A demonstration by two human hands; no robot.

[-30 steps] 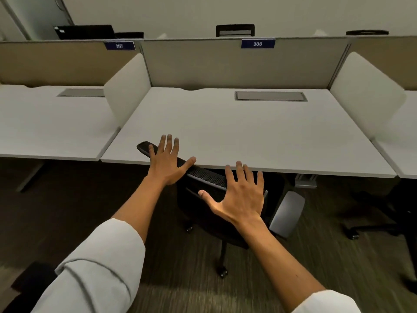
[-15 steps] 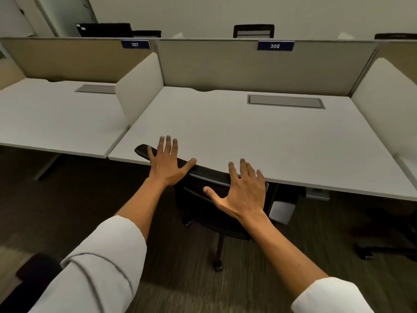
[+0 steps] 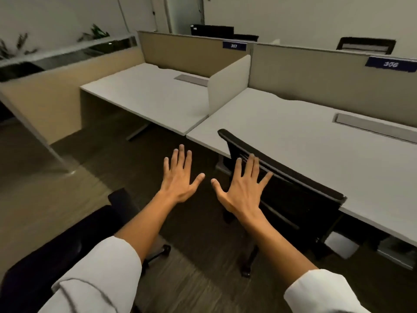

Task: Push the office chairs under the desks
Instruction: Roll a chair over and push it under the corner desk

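Note:
A black mesh office chair [image 3: 293,199] stands tucked in at the white desk labelled 306 [image 3: 316,150], its backrest top against the desk's front edge. My left hand [image 3: 180,177] hovers open over the floor, fingers spread, holding nothing. My right hand [image 3: 243,186] is open too, fingers spread in front of the chair's backrest; contact is unclear. A second black chair [image 3: 67,251] stands out in the aisle at the lower left, partly hidden by my left sleeve. The white desk labelled 307 [image 3: 153,98] at the left has no chair under it.
Beige partition panels [image 3: 191,53] run behind the desks, and a white divider [image 3: 228,82] separates them. A low beige wall [image 3: 45,96] with plants closes the left side. Dark carpet [image 3: 101,168] lies open in front of desk 307. Another chair back [image 3: 365,45] shows beyond the partition.
Both hands have come off the top of the chair's backrest. My view has swung left, bringing desk 307 and the second chair at the lower left into sight.

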